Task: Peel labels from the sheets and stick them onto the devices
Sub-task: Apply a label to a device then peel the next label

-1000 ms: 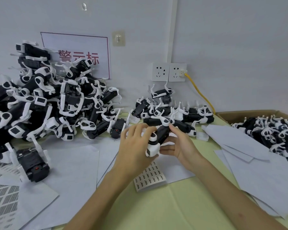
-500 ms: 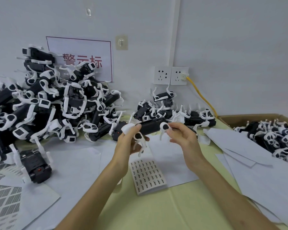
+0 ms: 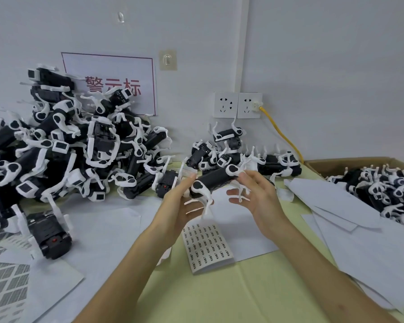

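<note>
**Device held up over the sheet**

Head view: I see both hands raised over the middle of the table [image 3: 243, 297], which has a pale yellow-green top. The left hand [image 3: 177, 206] pinches the left end of a device [image 3: 216, 179], thumb on top and fingers beneath. The black body lies nearly level with its white legs hanging down. The right hand [image 3: 260, 199] is wide, fingers spread and fairly straight, its upper fingertip touching the device's right end. Just below the hands a sheet [image 3: 207, 245] of small dark labels lies flat on white paper [image 3: 240, 231].

To my left a big pile [image 3: 68, 155] of like devices leans on the wall [image 3: 324, 66], half covering a sign [image 3: 112, 73] with red characters. A lone device [image 3: 49, 234] sits on paper in front of the pile, and gridded sheets [image 3: 2, 283] fill the near left corner. A smaller heap [image 3: 243, 157] lies against the wall behind the hands, under two sockets [image 3: 237, 105]. A yellow cable [image 3: 282, 134] runs from the right socket down toward the table's far edge. A hook [image 3: 167, 59] is stuck on the wall above. On the right a cardboard box [image 3: 331, 165] holds more devices, with loose papers [image 3: 359, 229] overlapping beside it.
</note>
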Tool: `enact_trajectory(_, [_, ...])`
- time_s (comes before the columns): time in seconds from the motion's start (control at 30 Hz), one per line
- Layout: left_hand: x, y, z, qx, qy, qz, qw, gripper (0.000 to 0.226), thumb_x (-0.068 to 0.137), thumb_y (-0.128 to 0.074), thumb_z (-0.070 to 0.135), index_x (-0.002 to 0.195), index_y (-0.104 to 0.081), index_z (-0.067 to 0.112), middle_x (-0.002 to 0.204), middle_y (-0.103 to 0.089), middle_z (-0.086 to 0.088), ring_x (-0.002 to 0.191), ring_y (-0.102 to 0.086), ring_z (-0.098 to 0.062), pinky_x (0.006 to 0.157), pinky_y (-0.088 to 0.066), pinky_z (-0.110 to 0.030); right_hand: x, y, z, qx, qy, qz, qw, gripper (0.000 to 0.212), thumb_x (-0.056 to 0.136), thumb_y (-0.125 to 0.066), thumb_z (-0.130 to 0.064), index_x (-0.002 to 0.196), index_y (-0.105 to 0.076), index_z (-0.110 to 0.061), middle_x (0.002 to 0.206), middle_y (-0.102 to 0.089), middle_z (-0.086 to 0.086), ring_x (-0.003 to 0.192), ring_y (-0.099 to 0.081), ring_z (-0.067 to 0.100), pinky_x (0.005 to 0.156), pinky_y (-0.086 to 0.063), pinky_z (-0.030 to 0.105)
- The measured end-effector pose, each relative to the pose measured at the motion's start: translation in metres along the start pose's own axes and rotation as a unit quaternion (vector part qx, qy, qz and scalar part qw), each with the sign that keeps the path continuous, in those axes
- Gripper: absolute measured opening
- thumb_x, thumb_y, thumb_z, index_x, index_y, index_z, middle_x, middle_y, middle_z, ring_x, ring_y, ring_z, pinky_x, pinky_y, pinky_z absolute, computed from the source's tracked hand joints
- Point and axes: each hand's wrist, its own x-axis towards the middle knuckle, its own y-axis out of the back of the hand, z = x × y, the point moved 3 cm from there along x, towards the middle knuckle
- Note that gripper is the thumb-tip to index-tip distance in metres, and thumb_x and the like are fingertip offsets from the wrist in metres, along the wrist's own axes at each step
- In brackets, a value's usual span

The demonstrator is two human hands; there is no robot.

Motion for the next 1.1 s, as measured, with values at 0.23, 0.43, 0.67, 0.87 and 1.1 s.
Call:
enact_trajectory(0.23, [-0.006,-0.006,-0.006,0.103,0.056,-0.096,0.988,0.053,0.074,-0.088,0.043,0.114,-0.077,0.01,0.102,-0.076,-0.011,0.105,-0.073,-0.032,0.092,-0.061,-0.039,-0.002,-0.004,0.001,-0.039,0.033,-0.037,0.998,0.035,0.084,-0.071,-0.039,0.102,-0.072,-0.008,0.091,-0.074,0.005,0.095,-0.074,0.03,0.081,-0.061,0.039])
enact_trajectory(0.43, [0.0,0.004,-0.002,-0.017,0.042,0.024,0.999,0.027,0.065,-0.086,0.034,0.084,-0.084,0.015,0.087,-0.077,-0.005,0.077,-0.072,-0.013,0.08,-0.06,-0.029,0.001,0.0,0.005,-0.152,-0.003,-0.02,0.988,0.025,0.1,-0.062,-0.03,0.12,-0.064,-0.016,0.105,-0.078,0.004,0.088,-0.077,0.024,0.075,-0.06,0.035])
enact_trajectory(0.67, [0.002,0.027,-0.002,-0.051,0.078,0.146,0.985,0.019,0.088,-0.078,0.036,0.085,-0.073,0.018,0.075,-0.075,0.0,0.049,-0.065,-0.007,0.041,-0.047,-0.017,-0.003,0.0,0.039,-0.387,-0.059,-0.077,0.917,0.027,0.091,-0.074,-0.024,0.114,-0.062,-0.029,0.085,-0.078,-0.007,0.076,-0.071,0.01,0.076,-0.056,0.027])
enact_trajectory(0.87, [0.001,0.022,-0.003,-0.047,0.074,0.133,0.987,0.02,0.088,-0.077,0.04,0.088,-0.068,0.021,0.071,-0.071,0.003,0.051,-0.064,-0.007,0.068,-0.051,-0.029,-0.007,-0.007,0.039,-0.331,-0.066,-0.1,0.936,0.045,0.084,-0.081,-0.007,0.118,-0.062,-0.028,0.104,-0.069,0.003,0.071,-0.07,0.009,0.07,-0.054,0.023])
enact_trajectory(1.1, [-0.003,0.014,-0.002,-0.092,0.071,0.082,0.99,0.023,0.088,-0.075,0.042,0.074,-0.076,0.025,0.071,-0.067,0.004,0.056,-0.063,-0.011,0.054,-0.051,-0.023,-0.012,-0.012,0.028,-0.261,-0.071,-0.115,0.956,0.066,0.086,-0.064,0.017,0.131,-0.062,-0.031,0.125,-0.059,0.004,0.079,-0.065,0.017,0.069,-0.057,0.038])
